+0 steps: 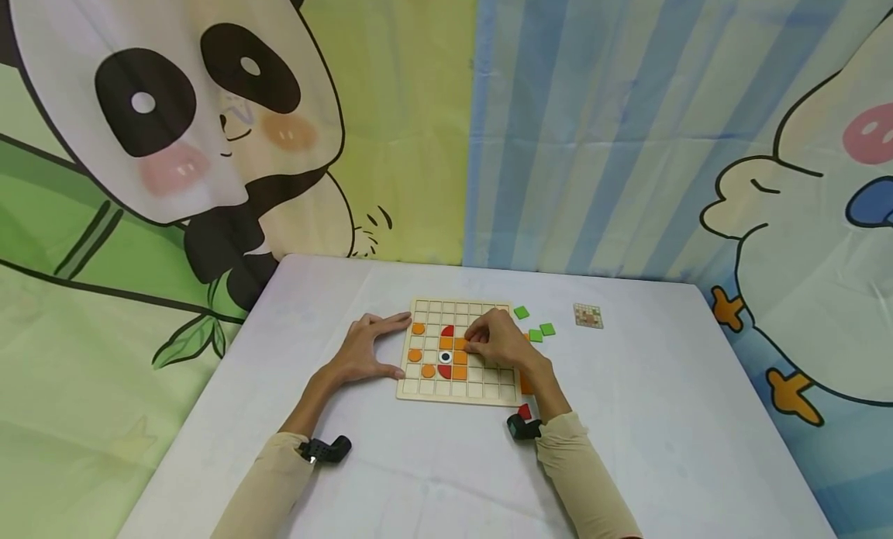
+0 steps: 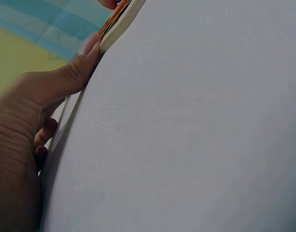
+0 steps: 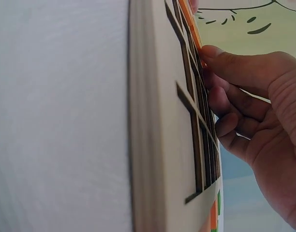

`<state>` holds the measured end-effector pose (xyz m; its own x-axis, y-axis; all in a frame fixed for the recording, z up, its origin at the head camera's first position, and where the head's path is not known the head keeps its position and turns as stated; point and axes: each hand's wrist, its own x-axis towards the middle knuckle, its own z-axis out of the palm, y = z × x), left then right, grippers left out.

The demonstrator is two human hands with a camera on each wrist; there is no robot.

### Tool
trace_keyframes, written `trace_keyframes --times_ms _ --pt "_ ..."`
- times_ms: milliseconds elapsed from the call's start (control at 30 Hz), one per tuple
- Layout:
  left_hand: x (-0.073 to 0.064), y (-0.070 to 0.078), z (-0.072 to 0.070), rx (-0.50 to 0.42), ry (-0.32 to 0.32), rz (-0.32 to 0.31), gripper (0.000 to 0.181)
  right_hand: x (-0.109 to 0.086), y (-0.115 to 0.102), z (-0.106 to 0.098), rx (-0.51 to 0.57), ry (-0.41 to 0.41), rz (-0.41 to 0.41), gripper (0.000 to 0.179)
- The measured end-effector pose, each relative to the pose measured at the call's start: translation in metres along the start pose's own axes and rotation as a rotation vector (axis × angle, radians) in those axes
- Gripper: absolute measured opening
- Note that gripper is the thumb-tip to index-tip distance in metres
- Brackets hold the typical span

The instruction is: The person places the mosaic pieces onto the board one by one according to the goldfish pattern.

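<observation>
A wooden grid board lies on the white table. My left hand spans its left side, thumb at the lower corner and fingertips near the upper edge. In the left wrist view the left thumb rests against the board's side. My right hand is over the middle, its thumb and curled fingers at an orange square tile. The right wrist view shows the right thumb touching orange. Beside it are more orange squares, two red quarter-round tiles, a white eye tile and orange discs.
Several green squares lie right of the board. A small pattern card is farther right. An orange tile and a red piece lie by the right forearm. Printed curtains hang behind the table.
</observation>
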<state>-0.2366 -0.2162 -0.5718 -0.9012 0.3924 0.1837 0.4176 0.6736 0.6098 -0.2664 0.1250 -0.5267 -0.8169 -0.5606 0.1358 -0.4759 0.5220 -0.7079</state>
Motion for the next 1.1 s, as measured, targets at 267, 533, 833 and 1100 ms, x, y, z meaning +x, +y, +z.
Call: trace_keyframes --times_ms 267,533,833,1100 --pt "0.001 0.0 -0.001 0.007 -0.001 -0.004 0.114 0.001 0.001 -0.002 -0.011 -0.006 -0.019 0.014" --pt "0.002 -0.003 0.0 0.019 0.009 0.009 0.113 -0.006 -0.005 -0.014 -0.031 -0.006 0.026 0.019" --pt "0.002 0.0 -0.002 0.009 0.009 0.007 0.111 -0.017 0.007 -0.029 -0.023 -0.01 0.022 0.019" --pt "0.001 0.0 0.001 0.005 -0.005 -0.012 0.112 -0.037 0.013 -0.042 -0.018 -0.012 0.04 0.017"
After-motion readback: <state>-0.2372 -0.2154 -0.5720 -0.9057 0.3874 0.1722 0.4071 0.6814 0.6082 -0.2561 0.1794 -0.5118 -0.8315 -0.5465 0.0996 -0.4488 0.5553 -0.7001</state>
